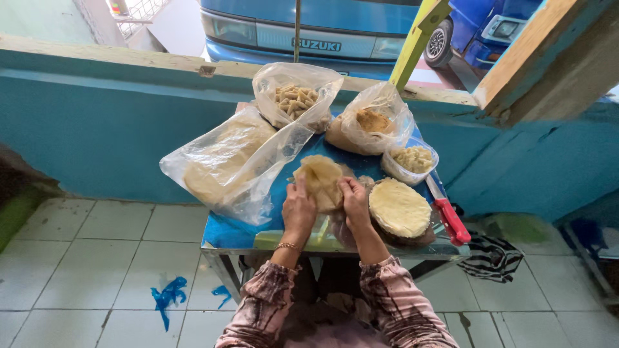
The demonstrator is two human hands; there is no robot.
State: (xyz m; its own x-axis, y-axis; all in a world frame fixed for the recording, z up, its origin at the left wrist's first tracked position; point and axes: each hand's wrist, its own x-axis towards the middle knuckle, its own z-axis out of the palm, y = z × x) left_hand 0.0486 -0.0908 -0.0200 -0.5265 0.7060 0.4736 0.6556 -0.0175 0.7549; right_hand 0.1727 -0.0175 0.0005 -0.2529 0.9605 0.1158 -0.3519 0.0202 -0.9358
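1. Both hands meet over the middle of the small blue-topped counter (pixel 242 233), working a thin, pale round dough wrapper (pixel 320 180) between them.
2. The left hand (pixel 298 209) pinches the wrapper's near edge with its fingers pressed together; the right hand (pixel 354 201) grips the opposite edge the same way, which keeps the sheet lifted and taut.
3. Just right of the hands lies a round stack of pale flat wrappers (pixel 400 207), close for easy reach.
4. A red-handled knife (pixel 448 216) sits at the counter's right edge, out of the way.
5. Clear plastic bags of food (pixel 293 96) and a small clear tub of filling (pixel 412 161) crowd the far side.
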